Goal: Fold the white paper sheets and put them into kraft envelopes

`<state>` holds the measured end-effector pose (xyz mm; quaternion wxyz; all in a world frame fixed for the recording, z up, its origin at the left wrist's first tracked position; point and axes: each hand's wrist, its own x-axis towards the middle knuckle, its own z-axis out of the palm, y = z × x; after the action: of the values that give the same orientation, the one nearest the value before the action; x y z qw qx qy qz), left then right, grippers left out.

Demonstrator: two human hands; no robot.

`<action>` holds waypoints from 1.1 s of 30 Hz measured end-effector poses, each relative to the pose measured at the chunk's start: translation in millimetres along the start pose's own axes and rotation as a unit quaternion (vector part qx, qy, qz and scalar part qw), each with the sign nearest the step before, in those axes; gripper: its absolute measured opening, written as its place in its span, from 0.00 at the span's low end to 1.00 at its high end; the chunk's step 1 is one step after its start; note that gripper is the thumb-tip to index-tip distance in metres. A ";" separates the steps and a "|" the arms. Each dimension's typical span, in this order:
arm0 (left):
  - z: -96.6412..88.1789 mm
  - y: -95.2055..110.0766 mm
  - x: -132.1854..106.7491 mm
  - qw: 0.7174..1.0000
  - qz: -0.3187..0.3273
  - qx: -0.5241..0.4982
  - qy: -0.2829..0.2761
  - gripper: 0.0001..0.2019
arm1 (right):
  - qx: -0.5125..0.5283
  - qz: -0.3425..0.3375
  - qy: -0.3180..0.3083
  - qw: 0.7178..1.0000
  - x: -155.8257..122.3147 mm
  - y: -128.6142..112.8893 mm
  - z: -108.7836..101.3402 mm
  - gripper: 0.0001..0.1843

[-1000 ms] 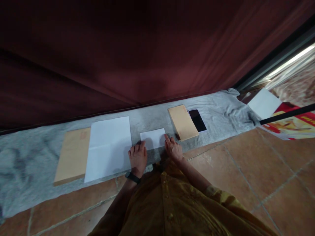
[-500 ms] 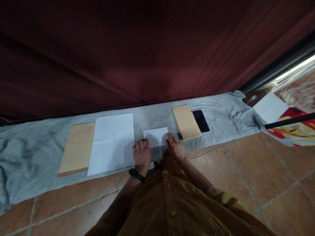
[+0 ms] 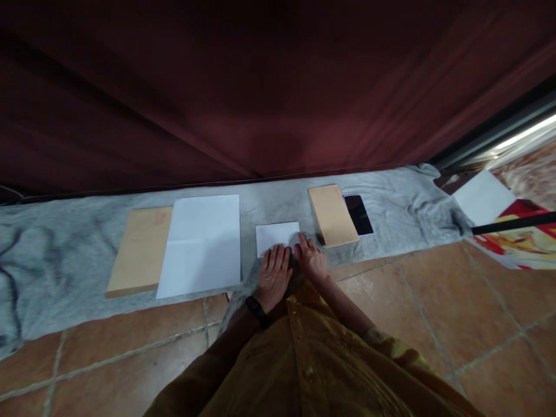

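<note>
A small folded white paper (image 3: 276, 236) lies on a grey cloth (image 3: 65, 255) spread along the floor. My left hand (image 3: 274, 275) rests flat on the paper's near edge, fingers stretched out, a black band on its wrist. My right hand (image 3: 311, 259) touches the paper's right near corner with its fingers extended. To the left lie a large white sheet (image 3: 200, 243) and a brown envelope (image 3: 139, 250). To the right lie a smaller brown envelope (image 3: 332, 214) and a black phone (image 3: 358, 214).
A dark red curtain (image 3: 260, 87) hangs behind the cloth. Terracotta floor tiles (image 3: 434, 301) lie in front. At the far right are a white sheet (image 3: 482, 197), a red printed paper (image 3: 521, 237) and a black rod (image 3: 512, 222).
My left hand has slid right from beside the large sheet onto the small paper's near edge, close to my right hand. The view has shifted slightly.
</note>
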<state>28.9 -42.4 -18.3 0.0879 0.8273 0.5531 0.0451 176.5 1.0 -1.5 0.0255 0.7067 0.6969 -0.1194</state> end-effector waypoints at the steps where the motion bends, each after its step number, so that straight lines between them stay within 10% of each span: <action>1: -0.5 -0.1 -0.5 1.000 0.003 0.004 -0.004 0.32 | 0.000 0.001 0.000 1.000 0.1 -0.1 -0.3 0.28; 19: 5.8 -0.3 -7.5 0.999 0.030 0.023 -0.027 0.36 | 0.002 -0.002 -0.003 1.000 -5.3 -2.8 -8.2 0.27; 27: 16.1 0.1 -8.8 0.998 0.032 0.041 -0.030 0.30 | 0.099 -0.245 0.040 0.964 -28.0 -5.6 6.1 0.25; 33: 15.7 -0.4 -9.5 0.999 0.028 0.034 -0.016 0.32 | 0.123 -0.255 0.037 0.958 -37.7 0.6 18.8 0.30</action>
<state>27.6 -52.5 -33.6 0.0670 0.8457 0.5291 0.0158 174.7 -39.7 -12.2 -0.1186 0.5070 0.8343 -0.1810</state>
